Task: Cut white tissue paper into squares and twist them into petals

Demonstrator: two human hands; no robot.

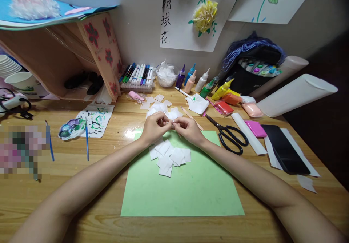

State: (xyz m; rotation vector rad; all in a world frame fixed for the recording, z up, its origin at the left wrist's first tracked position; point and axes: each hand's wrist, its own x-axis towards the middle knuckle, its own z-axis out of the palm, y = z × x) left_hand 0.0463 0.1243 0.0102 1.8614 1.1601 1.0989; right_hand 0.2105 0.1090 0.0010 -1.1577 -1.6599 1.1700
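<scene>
Above the far edge of a green sheet point(185, 195), my left hand point(155, 127) and my right hand point(188, 129) meet fingertip to fingertip. Both are closed in a pinch on a tiny piece of white paper point(173, 120), mostly hidden by the fingers. Just below them, loose white paper squares point(165, 164) overlap on the green sheet. More white paper squares point(157, 108) are heaped behind my hands. A thin pinkish stick point(192, 118) lies behind my right hand, and black-handled scissors point(227, 134) rest to its right.
Glue or paint bottles point(203, 81), a bowl of white paper point(166, 75) and markers point(139, 75) line the wall. At right are a black phone point(285, 148) and a white roll point(297, 95). A paint palette point(71, 127) and a blue brush point(87, 141) lie left.
</scene>
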